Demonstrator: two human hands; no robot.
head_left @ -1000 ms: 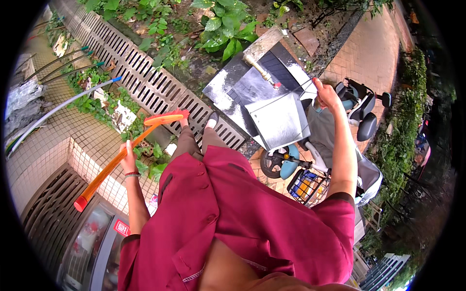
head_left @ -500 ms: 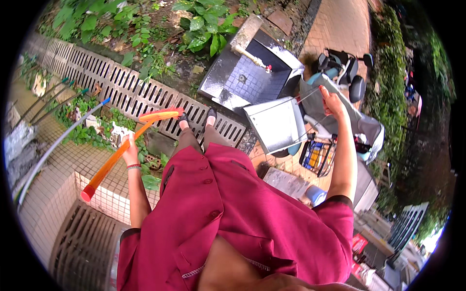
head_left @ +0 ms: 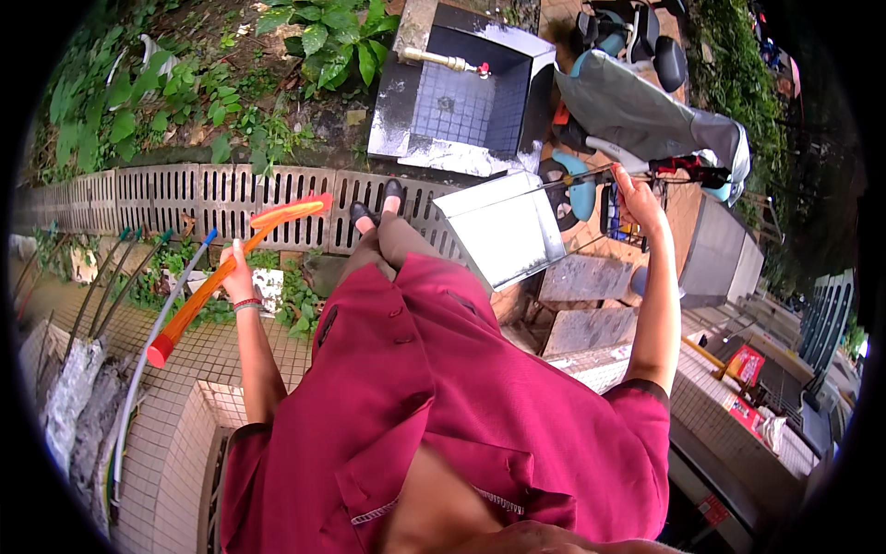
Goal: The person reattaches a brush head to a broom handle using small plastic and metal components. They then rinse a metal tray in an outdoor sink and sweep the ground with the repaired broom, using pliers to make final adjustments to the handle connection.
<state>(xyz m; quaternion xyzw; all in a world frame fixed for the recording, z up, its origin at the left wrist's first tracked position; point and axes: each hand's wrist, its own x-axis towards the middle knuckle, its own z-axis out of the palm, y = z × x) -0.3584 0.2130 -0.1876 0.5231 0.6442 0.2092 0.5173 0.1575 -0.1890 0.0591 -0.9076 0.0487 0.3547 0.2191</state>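
left hand (head_left: pixel 239 278) grip closed: orange broom (head_left: pixel 231 268) | right hand (head_left: pixel 636 199) grip closed: metal dustpan (head_left: pixel 503 228) handle

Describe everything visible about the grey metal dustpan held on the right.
The grey sheet-metal dustpan is a boxy, open-fronted scoop with flat walls and a dull, scuffed, slightly stained inside. A thin dark rod handle runs from its upper right corner to the right hand, which grips the handle's far end. The pan hangs tilted in the air, its open mouth turned toward the camera, above grey stone steps and just right of the person's dark shoes on the slotted concrete drain grate. Nothing lies inside it that can be seen.
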